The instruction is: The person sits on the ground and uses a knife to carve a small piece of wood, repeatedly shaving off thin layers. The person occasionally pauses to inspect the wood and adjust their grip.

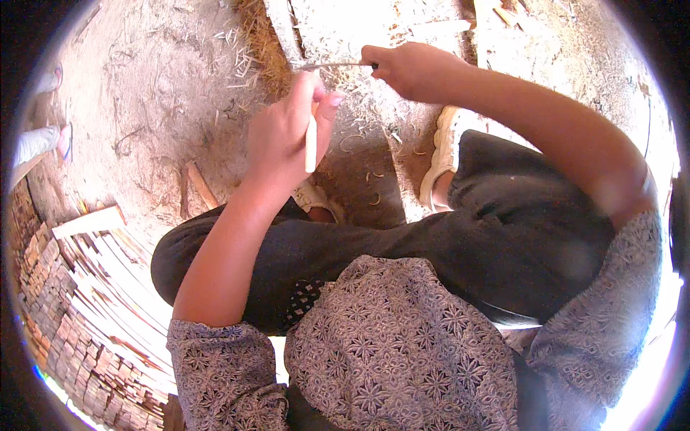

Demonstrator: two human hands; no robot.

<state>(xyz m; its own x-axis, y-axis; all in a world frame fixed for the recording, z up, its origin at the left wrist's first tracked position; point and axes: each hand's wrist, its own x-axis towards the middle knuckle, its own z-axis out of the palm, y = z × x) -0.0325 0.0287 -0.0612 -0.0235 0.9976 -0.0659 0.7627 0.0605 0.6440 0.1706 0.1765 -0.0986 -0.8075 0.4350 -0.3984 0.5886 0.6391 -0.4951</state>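
My left hand (pixel 287 126) is closed round a thin, pale wooden stick (pixel 311 147). One end of the stick sticks out below the fingers toward me. To its right, my right hand (pixel 411 70) grips a knife by its dark handle, which is mostly hidden in the fist. The narrow blade (pixel 338 65) points left and reaches to just above the fingertips of my left hand. Whether its edge touches the stick there, I cannot tell. Both hands are held out in front of my knees, above a floor strewn with shavings.
Wood shavings (pixel 266 57) lie heaped beyond my left hand. A light wooden block (pixel 285 32) stands at the far side. Stacked wood pieces (pixel 86 359) and long pale strips (pixel 118 287) fill the lower left. Another person's leg and sandalled foot (pixel 65 142) show at the left edge.
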